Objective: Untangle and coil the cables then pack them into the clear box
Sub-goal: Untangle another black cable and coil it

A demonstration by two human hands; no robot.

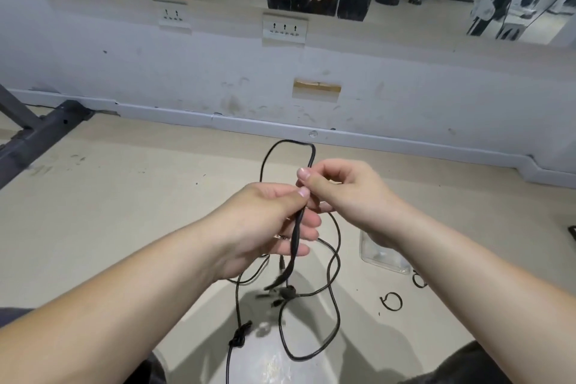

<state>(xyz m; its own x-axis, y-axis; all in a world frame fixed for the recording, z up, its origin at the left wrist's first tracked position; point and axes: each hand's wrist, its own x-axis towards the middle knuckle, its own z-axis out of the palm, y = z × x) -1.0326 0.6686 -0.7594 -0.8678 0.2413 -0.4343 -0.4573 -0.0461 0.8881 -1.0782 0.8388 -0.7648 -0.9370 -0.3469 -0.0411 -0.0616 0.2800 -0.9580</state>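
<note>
Knot (239,337) sits low in the black cable (295,240), left of its slack loops. Above, the left hand (261,221) grips the doubled strand, which runs near upright; the right hand (349,193), touching it, pinches the same strand just higher. Farther right, nearer that hand, the clear box (381,256) lies on the pale floor (109,212), part hidden by the forearm. Beyond stands a scuffed wall (156,78) with sockets (284,29).

The beige floor (124,212) carries a clear box (381,257) at right, a black ring (391,301) nearer, and a dark metal frame (40,134) far left.
</note>
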